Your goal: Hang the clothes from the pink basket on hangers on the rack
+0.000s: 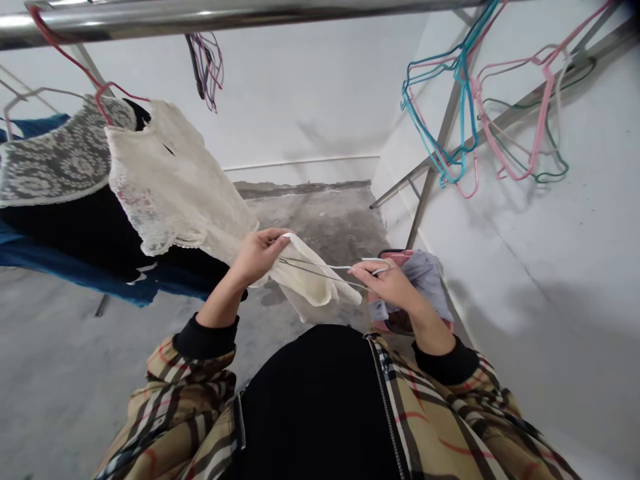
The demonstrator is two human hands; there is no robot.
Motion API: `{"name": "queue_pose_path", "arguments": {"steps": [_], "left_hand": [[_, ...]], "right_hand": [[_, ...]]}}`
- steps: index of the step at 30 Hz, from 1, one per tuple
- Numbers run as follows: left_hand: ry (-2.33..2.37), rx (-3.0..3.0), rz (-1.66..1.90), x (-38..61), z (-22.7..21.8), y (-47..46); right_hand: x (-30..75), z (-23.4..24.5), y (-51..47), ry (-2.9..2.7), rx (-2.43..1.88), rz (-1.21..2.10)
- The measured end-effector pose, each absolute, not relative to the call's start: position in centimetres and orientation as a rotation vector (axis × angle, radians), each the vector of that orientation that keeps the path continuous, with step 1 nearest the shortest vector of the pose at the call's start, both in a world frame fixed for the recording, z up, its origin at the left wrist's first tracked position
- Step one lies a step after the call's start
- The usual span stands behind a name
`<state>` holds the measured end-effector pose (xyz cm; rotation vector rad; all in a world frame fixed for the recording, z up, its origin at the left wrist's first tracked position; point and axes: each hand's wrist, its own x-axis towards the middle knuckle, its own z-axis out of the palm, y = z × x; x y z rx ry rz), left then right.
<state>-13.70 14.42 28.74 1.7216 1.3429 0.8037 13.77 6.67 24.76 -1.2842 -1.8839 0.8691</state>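
My left hand point(257, 259) pinches the edge of a small white garment point(305, 287), which hangs down in front of my body. In my closed right hand point(385, 283) is a thin white wire hanger point(340, 267), whose far end reaches left across the garment toward my left fingers. Whether the hanger's end is inside the garment or only lies against it, I cannot tell. Just beyond my left hand, a cream lace top point(175, 167) hangs on a red hanger point(65, 50).
A metal rail point(225, 17) crosses overhead. At left hang a black garment with a lace yoke point(60, 157) and blue clothing point(115, 283). Blue hangers point(465, 100) and pink hangers point(543, 127) hang at right. A pink basket point(383, 325) with grey cloth point(427, 280) stands below.
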Motion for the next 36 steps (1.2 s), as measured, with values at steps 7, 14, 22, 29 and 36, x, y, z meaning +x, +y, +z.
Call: {"name": "queue_pose_path", "arguments": {"steps": [7, 14, 22, 29, 36], "left_hand": [[1.214, 1.340, 0.870, -14.1, 28.7, 13.9], [1.173, 1.554, 0.846, -11.2, 28.1, 12.3], [1.130, 2.593, 0.649, -9.2, 27.3, 10.8], [1.166, 2.955, 0.435, -11.5, 29.7, 12.0], [1.464, 2.892, 0.644, -11.9, 31.2, 11.3]], "right_hand": [[14.6, 25.2, 5.5, -2.024, -1.332, 0.848], [11.7, 23.7, 6.1, -1.990, -1.237, 0.865], [9.5, 21.1, 7.6, -1.731, -1.159, 0.859], [10.8, 22.3, 8.4, -1.562, -1.152, 0.784], [9.3, 20.2, 6.9, -1.421, -1.235, 0.161]]}}
